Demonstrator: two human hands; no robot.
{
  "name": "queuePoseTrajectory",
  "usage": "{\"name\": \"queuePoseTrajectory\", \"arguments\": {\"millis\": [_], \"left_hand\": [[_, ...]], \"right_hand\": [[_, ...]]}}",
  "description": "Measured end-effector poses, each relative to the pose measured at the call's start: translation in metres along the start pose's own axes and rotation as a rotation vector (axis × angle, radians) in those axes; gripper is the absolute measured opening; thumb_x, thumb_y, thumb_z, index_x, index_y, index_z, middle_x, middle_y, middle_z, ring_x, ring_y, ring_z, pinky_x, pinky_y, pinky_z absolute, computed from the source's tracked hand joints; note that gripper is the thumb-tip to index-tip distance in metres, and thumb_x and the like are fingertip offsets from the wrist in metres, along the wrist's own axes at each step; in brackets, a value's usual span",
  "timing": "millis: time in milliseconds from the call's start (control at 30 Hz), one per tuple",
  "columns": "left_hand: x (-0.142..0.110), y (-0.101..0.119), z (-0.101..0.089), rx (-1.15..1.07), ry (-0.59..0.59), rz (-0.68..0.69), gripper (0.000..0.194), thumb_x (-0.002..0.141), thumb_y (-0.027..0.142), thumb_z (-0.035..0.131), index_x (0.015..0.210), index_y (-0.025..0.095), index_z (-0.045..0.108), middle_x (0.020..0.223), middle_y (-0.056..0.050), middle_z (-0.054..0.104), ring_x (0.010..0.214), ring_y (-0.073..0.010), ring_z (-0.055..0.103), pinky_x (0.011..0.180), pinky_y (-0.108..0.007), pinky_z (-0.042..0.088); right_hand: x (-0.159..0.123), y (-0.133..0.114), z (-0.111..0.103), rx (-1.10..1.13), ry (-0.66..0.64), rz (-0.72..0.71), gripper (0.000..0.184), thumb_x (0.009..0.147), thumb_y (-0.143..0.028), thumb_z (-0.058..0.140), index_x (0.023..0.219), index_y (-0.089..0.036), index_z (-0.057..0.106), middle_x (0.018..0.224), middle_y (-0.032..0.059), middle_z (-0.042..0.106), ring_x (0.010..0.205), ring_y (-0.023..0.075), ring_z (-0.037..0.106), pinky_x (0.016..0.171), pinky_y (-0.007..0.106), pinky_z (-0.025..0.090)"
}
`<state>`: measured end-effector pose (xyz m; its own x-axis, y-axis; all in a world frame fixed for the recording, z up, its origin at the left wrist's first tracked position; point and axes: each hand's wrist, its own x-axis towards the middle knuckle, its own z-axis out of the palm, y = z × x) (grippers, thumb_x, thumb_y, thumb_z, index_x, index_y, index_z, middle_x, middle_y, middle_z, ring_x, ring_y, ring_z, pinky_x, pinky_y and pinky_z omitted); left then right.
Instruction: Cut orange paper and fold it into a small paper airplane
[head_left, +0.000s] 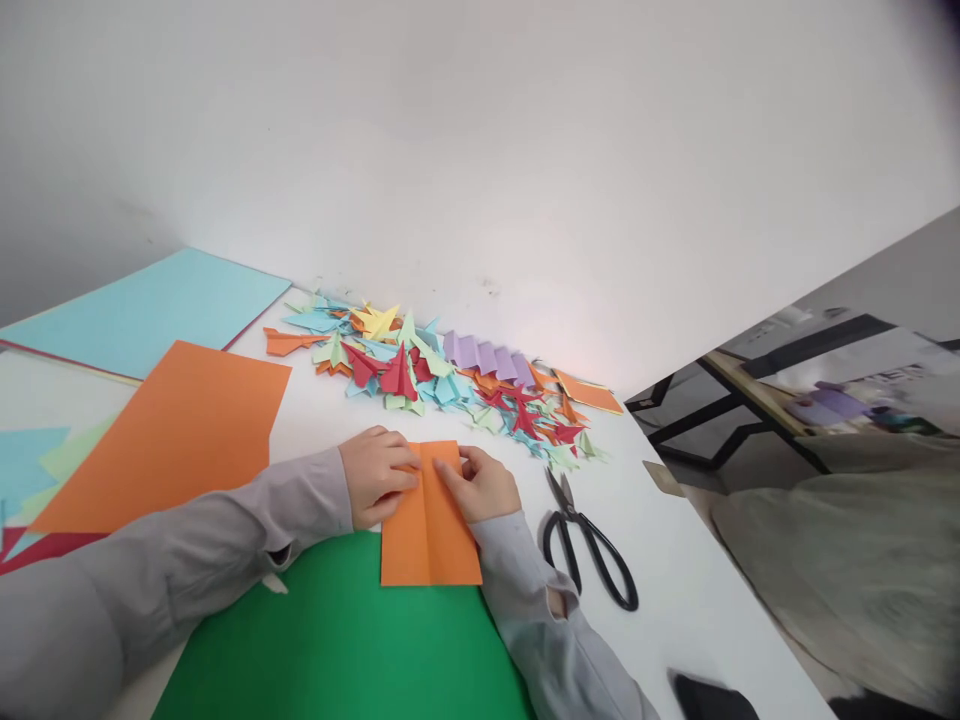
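Observation:
A small sheet of orange paper [429, 545] with a crease down its middle lies partly over the green sheet [337, 630] in front of me. My left hand [379, 475] is at its upper left edge, fingers bent and resting on the paper. At the upper right edge, my right hand [484, 483] grips it, thumb on top near the crease and the other fingers curled behind the edge. Black-handled scissors [574, 530] lie partly open just right of my right wrist.
Small folded paper planes [401, 372] in several colours are heaped along the wall, with a pleated purple paper strip [487, 360] among them. Large orange [202, 430] and light blue sheets [165, 305] lie to the left. A black object [712, 698] sits near the table's right edge.

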<state>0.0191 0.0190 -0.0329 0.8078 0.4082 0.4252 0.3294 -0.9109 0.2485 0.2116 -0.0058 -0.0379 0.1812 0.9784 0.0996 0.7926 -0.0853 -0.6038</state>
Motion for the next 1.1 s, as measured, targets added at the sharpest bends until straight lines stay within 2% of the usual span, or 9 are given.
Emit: {"name": "queuePoseTrajectory", "arguments": {"millis": [167, 367, 467, 567, 733, 867, 1000, 1100], "left_hand": [[0.000, -0.003, 0.005, -0.051, 0.039, -0.003, 0.025, 0.074, 0.020, 0.042, 0.087, 0.018, 0.063, 0.096, -0.008, 0.063, 0.088, -0.0233, 0.048, 0.077, -0.040, 0.036], [0.001, -0.004, 0.007, -0.063, 0.037, -0.040, 0.022, 0.074, 0.017, 0.039, 0.081, 0.018, 0.061, 0.093, -0.009, 0.061, 0.087, -0.0213, 0.048, 0.077, -0.038, 0.038], [0.001, -0.004, 0.006, -0.025, 0.049, -0.094, 0.024, 0.075, 0.017, 0.039, 0.085, 0.016, 0.060, 0.098, -0.009, 0.060, 0.090, -0.0218, 0.049, 0.079, -0.039, 0.039], [0.002, -0.003, 0.005, 0.028, 0.030, -0.125, 0.028, 0.075, 0.018, 0.041, 0.096, 0.014, 0.058, 0.105, -0.010, 0.059, 0.095, -0.0245, 0.049, 0.080, -0.041, 0.038], [0.003, -0.003, 0.001, 0.084, -0.022, -0.145, 0.031, 0.073, 0.020, 0.041, 0.099, 0.013, 0.057, 0.105, -0.012, 0.057, 0.094, -0.0256, 0.048, 0.079, -0.041, 0.036], [0.004, -0.008, -0.003, 0.130, -0.058, -0.155, 0.033, 0.069, 0.020, 0.043, 0.098, 0.013, 0.057, 0.100, -0.011, 0.056, 0.089, -0.0252, 0.047, 0.075, -0.040, 0.035], [0.005, -0.016, -0.004, 0.198, -0.105, -0.120, 0.031, 0.075, 0.021, 0.043, 0.102, 0.017, 0.056, 0.098, -0.009, 0.057, 0.087, -0.0238, 0.046, 0.073, -0.038, 0.032], [0.004, -0.023, -0.002, 0.228, -0.093, -0.092, 0.029, 0.081, 0.018, 0.039, 0.104, 0.019, 0.057, 0.096, -0.007, 0.058, 0.086, -0.0218, 0.046, 0.072, -0.036, 0.031]], "right_hand": [[-0.011, 0.007, 0.010, -0.052, 0.115, -0.036, 0.031, 0.069, -0.044, 0.059, 0.090, -0.021, 0.063, 0.051, -0.0035, 0.056, 0.046, 0.0131, 0.051, 0.045, 0.024, 0.034], [-0.019, 0.010, 0.010, -0.263, 0.275, -0.418, 0.032, 0.082, -0.036, 0.047, 0.102, -0.013, 0.059, 0.068, 0.0041, 0.058, 0.059, 0.0153, 0.053, 0.051, 0.026, 0.039], [-0.019, 0.009, 0.007, -0.332, 0.283, -0.565, 0.032, 0.083, -0.030, 0.047, 0.109, -0.014, 0.057, 0.074, 0.0065, 0.058, 0.069, 0.0181, 0.053, 0.058, 0.028, 0.042], [-0.019, 0.009, 0.005, -0.309, 0.275, -0.668, 0.031, 0.084, -0.021, 0.046, 0.112, -0.016, 0.057, 0.079, 0.0078, 0.059, 0.074, 0.0181, 0.054, 0.062, 0.028, 0.045], [-0.019, 0.014, 0.000, -0.258, 0.169, -0.744, 0.039, 0.082, -0.009, 0.041, 0.116, -0.019, 0.056, 0.091, 0.0099, 0.057, 0.072, 0.0153, 0.053, 0.059, 0.026, 0.047], [-0.018, 0.017, -0.003, -0.214, 0.127, -0.802, 0.045, 0.080, -0.003, 0.037, 0.118, -0.019, 0.055, 0.088, 0.0098, 0.056, 0.073, 0.0160, 0.051, 0.060, 0.027, 0.048], [-0.017, 0.019, -0.002, -0.161, 0.108, -0.781, 0.048, 0.079, -0.002, 0.036, 0.120, -0.019, 0.054, 0.087, 0.0093, 0.054, 0.075, 0.0161, 0.052, 0.060, 0.027, 0.049], [-0.016, 0.018, -0.001, -0.127, 0.098, -0.752, 0.048, 0.080, -0.002, 0.037, 0.123, -0.019, 0.050, 0.089, 0.0093, 0.055, 0.080, 0.0170, 0.054, 0.064, 0.028, 0.050]]}}
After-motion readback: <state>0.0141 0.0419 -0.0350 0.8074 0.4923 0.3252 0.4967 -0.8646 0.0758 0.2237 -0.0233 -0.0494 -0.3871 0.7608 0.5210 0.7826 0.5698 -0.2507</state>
